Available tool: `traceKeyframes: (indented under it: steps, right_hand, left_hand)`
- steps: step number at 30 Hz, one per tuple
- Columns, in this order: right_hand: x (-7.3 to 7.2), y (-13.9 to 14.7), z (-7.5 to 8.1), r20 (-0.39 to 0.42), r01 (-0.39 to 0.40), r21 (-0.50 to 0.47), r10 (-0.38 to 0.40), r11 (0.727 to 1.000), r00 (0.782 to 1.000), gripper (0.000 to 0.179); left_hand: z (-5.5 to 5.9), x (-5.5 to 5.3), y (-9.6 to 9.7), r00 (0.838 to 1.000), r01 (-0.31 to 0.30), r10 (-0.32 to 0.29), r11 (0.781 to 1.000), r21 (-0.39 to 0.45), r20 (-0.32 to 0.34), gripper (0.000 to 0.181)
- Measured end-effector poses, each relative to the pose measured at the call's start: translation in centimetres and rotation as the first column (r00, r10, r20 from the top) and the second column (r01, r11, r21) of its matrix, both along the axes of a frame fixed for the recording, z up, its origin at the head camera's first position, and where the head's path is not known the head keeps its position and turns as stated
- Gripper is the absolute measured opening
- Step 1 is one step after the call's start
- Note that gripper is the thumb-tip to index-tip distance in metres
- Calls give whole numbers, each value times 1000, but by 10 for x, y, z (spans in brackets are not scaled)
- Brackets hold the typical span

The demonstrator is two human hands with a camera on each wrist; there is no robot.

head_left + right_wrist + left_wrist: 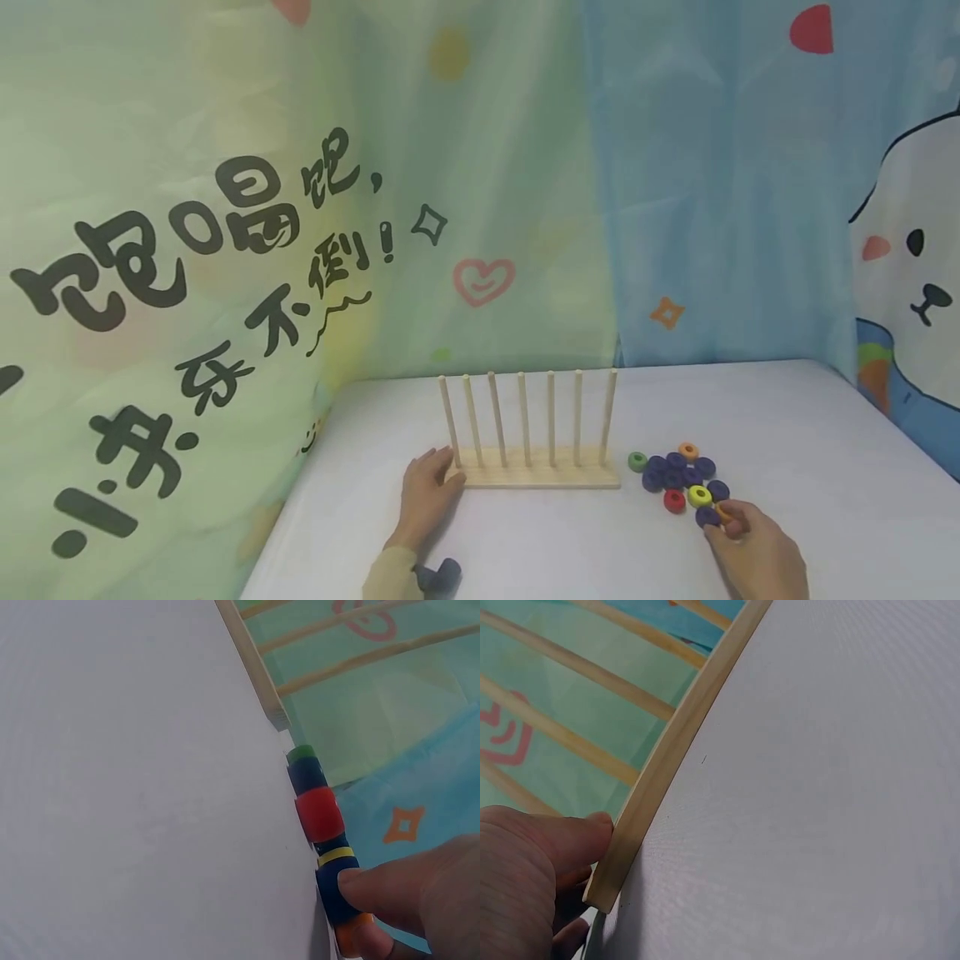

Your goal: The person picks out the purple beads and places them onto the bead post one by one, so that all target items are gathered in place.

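Note:
A pale wooden peg rack [536,478], a flat base with several upright pegs, stands on the table. My left hand [429,492] grips the left end of its base. In the left wrist view the thumb [592,836] lies against the base [649,787], other fingers partly hidden behind it. My right hand [761,546] is at the near edge of a cluster of rings, its fingers curled at an orange ring [723,512]. In the right wrist view its thumb touches a dark blue ring [334,896] beside the orange ring [345,939]. The pegs carry no rings.
Several dark blue rings [673,478] lie bunched right of the rack, with a green ring [637,462], a red ring [674,501], a yellow ring [700,497] and another orange ring [687,452]. A printed curtain [480,183] hangs behind the white table [555,550].

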State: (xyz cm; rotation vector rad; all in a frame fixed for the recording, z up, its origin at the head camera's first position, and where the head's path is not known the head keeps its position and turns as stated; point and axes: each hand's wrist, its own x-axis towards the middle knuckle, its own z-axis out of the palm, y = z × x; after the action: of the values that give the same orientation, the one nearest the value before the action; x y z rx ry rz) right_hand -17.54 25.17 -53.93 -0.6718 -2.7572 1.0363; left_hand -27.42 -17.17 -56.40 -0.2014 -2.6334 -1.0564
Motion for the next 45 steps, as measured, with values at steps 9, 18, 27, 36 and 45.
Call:
traceKeyframes:
  steps: [9,18,27,36,45]
  right_hand:
    - [-3,-4,-3,75,19,-30,-17,999,997,53]
    - [-4,-3,-5,60,-31,7,30,1000,998,55]
    - [-5,-8,-5,53,-5,28,3,1000,999,49]
    - [-5,-12,2,34,19,25,-20,1000,999,48]
    - [0,-15,5,14,-12,-19,12,1000,1000,50]
  left_hand:
    - [6,-2,1,1000,11,-11,1000,-20,-27,44]
    - [5,-1,0,999,32,-32,999,0,-3,45]
    - [1,-2,0,1000,18,-19,1000,14,13,46]
    - [5,-1,1,999,5,-5,1000,16,33,47]
    - [4,-2,1,999,1,-2,1000,22,39,48]
